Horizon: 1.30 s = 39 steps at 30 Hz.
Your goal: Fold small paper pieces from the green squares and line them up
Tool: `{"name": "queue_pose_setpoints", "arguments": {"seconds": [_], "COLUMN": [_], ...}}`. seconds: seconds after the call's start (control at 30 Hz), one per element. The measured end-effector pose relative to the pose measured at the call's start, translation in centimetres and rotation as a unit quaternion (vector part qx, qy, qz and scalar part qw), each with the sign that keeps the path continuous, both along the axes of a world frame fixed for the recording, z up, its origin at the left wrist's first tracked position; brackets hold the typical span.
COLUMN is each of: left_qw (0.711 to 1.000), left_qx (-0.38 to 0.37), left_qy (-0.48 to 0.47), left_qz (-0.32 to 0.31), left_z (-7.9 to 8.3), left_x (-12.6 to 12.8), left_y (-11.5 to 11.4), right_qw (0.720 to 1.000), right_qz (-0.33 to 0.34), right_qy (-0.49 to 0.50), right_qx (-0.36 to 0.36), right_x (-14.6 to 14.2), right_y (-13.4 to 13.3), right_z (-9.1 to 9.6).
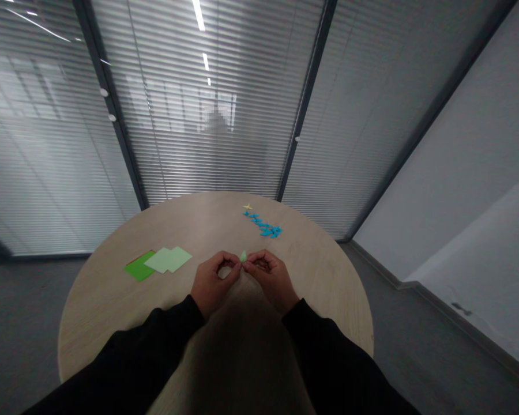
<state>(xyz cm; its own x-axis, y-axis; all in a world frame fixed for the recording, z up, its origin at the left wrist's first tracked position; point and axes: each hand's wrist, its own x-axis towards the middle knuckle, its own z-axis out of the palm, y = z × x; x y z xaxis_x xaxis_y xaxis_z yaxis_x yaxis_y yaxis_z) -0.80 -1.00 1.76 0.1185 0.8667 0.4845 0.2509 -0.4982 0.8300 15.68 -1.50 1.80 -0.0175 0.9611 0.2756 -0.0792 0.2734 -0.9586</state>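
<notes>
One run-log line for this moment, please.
left hand: pinching light-green paper; right hand: pinching same paper; table: green sheets, small blue pieces

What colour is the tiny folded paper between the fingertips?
The tiny folded paper is pale green, as the head view shows.

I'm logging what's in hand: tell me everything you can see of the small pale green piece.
The pale green piece is small, looks like folded paper, and narrows upward to a tip. It is pinched in the grip of the left hand and the right hand, over the round table. It is partly hidden, and its folds are too small to tell.
</notes>
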Motion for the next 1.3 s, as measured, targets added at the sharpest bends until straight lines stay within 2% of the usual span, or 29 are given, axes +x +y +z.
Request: {"name": "queue_pose_setpoints", "arguments": {"seconds": [0.17,0.4,0.57,0.67,0.97,1.13,1.3], "left_qw": [0.999,0.999,0.982,0.973,0.974,0.951,0.924], "left_qx": [-0.011,-0.037,-0.125,-0.172,-0.163,-0.209,-0.269], "left_qy": [-0.033,-0.021,-0.117,-0.113,-0.119,-0.193,-0.228], "left_qz": [-0.012,-0.033,-0.078,-0.103,-0.099,-0.119,-0.147], "left_z": [0.00,-0.40,-0.66,-0.62,-0.80,-0.55,-0.84], "left_x": [0.24,0.12,0.45,0.50,0.09,0.17,0.24], "left_y": [0.04,0.13,0.25,0.29,0.51,0.26,0.37], "right_qw": [1.000,0.999,0.998,0.998,0.998,0.997,0.996], "right_qz": [-0.003,0.013,-0.017,-0.016,0.034,0.048,0.060], "right_qy": [0.017,-0.034,-0.063,-0.064,-0.032,-0.042,-0.067], "right_qx": [-0.001,-0.024,-0.020,-0.021,-0.034,-0.035,-0.029], "right_x": [-0.13,0.32,0.40,0.44,0.06,0.08,0.53], "right_y": [0.16,0.46,0.18,0.11,0.05,-0.06,0.17], "right_z": [-0.15,-0.69,-0.16,0.00,-0.50,-0.43,-0.62]}}
